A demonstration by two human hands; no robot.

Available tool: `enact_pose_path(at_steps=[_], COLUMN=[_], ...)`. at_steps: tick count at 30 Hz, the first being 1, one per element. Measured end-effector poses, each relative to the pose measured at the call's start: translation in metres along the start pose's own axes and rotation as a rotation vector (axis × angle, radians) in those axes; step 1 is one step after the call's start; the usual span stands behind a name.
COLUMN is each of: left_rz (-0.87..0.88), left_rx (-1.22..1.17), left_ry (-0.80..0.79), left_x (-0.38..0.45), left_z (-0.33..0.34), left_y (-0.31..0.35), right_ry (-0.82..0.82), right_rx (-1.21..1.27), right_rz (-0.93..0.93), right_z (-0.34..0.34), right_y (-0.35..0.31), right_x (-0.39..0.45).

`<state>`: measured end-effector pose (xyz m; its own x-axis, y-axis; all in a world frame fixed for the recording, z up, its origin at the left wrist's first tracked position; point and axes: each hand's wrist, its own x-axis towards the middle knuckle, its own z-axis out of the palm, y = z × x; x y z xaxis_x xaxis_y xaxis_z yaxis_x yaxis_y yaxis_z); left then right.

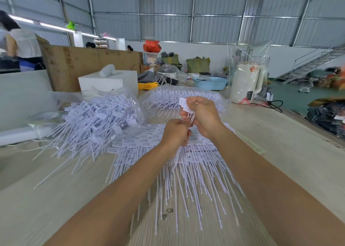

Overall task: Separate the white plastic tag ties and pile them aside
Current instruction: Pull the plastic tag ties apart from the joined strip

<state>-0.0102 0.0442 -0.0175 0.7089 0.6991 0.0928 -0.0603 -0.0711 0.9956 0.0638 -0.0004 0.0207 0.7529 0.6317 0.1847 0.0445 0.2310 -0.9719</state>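
Above the middle of the wooden table [46, 199], my right hand [203, 115] pinches a small bunch of white tag ties [184, 105] just below their flag heads. My left hand [175, 132] grips the stems of the same bunch lower down. Under both hands lies a flat spread of separated white tag ties [186, 171], tails pointing toward me. A messy heap of tag ties [93, 122] in clear plastic lies to the left. Another bagged bundle [168, 96] sits behind my hands.
A white box [112, 81] stands behind the left heap, and a white kettle in plastic wrap [246, 81] at the right rear. A blue basket [211, 82] and yellow cable [147, 86] lie at the back. A person [20, 42] stands far left. The table edge runs along the right.
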Motion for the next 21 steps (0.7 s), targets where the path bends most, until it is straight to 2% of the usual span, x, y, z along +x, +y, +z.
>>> enact_pose_path(at_steps=[2, 7, 10, 12, 14, 18, 21], left_rz=[0.022, 0.051, 0.125, 0.167, 0.172, 0.269, 0.321], left_rx=[-0.013, -0.265, -0.281, -0.203, -0.081, 0.323, 0.556], left_ry=[-0.002, -0.053, 0.008, 0.069, 0.159, 0.272, 0.341], left_x=[-0.005, -0.028, -0.034, -0.039, -0.044, -0.058, -0.067], left_z=[-0.009, -0.024, -0.026, -0.032, -0.046, -0.091, -0.133], left_y=[0.001, 0.001, 0.007, 0.010, 0.010, 0.001, -0.003], right_ry=[0.055, 0.109, -0.014, -0.142, -0.232, -0.270, -0.361], right_rx=[0.068, 0.281, 0.271, 0.170, 0.072, -0.243, -0.365], right_rz=[0.010, -0.030, -0.136, -0.189, -0.167, -0.165, -0.183], right_z=[0.003, 0.017, 0.029, 0.038, 0.050, 0.072, 0.093], right_y=[0.002, -0.004, -0.013, -0.016, -0.014, 0.005, 0.020], right_x=[-0.001, -0.005, -0.008, -0.011, -0.015, -0.022, -0.032])
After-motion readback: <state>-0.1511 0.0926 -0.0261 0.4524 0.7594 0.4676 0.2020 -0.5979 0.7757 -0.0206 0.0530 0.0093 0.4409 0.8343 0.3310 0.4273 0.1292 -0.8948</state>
